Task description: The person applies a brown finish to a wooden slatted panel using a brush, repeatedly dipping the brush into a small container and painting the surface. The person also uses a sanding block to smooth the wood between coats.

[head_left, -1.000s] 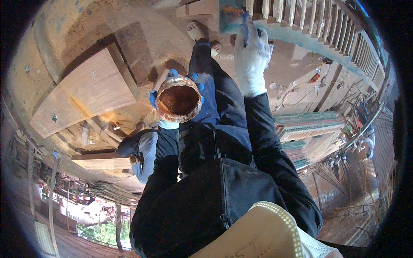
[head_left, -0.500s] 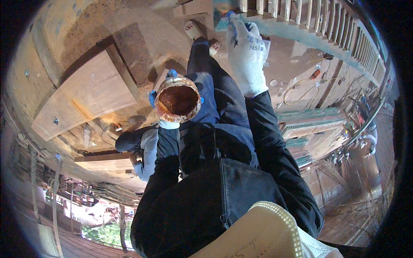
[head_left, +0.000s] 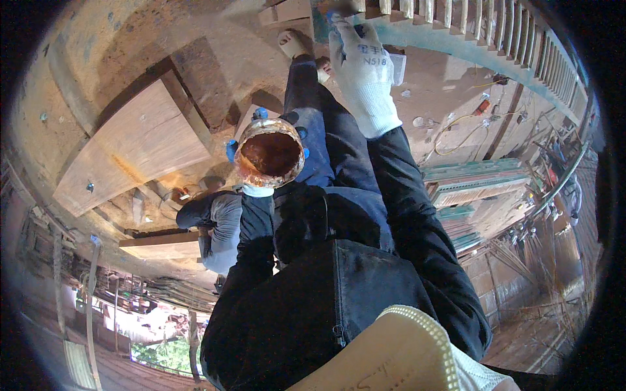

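My left hand (head_left: 258,190), in a white glove with blue fingertips, is wrapped round a round, crusted pot (head_left: 242,171). Reddish-brown liquid or residue coats the inside of the pot. In a matching glove, my right hand (head_left: 364,72) is stretched out far ahead, at the end of a slatted wooden piece (head_left: 456,55) with a greenish rail. Its fingers are bent together near the rail's left end; what they grip is hidden at the picture's upper edge. A small pale, see-through piece (head_left: 398,68) shows beside the glove.
A large curved wooden panel (head_left: 134,146) lies at the left. Another person (head_left: 222,228) crouches below it, near a board (head_left: 160,247). Stacked greenish slatted panels (head_left: 479,182) lie at the right, with a loose yellow cord (head_left: 450,130) on the floor above them.
My right hand has moved a little left and further ahead along the rail's end. My left hand holds the pot in nearly the same place.
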The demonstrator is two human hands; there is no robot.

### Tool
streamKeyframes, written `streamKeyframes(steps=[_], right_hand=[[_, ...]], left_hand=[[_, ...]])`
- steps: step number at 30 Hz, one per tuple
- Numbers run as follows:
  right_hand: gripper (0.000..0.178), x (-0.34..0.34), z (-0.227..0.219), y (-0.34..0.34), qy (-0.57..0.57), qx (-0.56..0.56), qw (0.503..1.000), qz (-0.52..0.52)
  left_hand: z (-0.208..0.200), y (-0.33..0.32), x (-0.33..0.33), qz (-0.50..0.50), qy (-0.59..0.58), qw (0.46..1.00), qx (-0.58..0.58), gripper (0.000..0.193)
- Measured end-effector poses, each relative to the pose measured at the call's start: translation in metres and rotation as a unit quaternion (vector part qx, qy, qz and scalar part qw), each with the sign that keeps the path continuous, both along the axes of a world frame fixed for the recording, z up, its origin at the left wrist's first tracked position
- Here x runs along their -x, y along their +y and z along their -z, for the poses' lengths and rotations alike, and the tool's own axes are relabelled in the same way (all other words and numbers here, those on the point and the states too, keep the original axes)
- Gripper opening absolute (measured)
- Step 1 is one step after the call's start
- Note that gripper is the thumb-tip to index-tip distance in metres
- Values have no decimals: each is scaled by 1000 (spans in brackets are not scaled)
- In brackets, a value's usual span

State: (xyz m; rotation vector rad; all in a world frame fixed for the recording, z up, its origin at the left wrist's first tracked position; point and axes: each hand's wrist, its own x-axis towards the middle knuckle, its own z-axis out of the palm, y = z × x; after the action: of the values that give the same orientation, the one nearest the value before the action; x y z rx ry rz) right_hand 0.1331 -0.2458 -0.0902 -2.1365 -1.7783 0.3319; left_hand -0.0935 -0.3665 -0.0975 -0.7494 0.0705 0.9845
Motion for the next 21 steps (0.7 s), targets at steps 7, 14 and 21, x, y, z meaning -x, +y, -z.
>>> streamKeyframes(steps=[7,14,21], right_hand=[[32,5,12,-10,-21,37,996,80],[31,15,9,-20,3,38,991,127],[24,13,-11,-9,51,26,991,122]], left_hand=[[0,4,-3,14,6,1000,3,77],[3,7,2,41,38,998,-19,77],[2,1,10,31,56,998,15,80]])
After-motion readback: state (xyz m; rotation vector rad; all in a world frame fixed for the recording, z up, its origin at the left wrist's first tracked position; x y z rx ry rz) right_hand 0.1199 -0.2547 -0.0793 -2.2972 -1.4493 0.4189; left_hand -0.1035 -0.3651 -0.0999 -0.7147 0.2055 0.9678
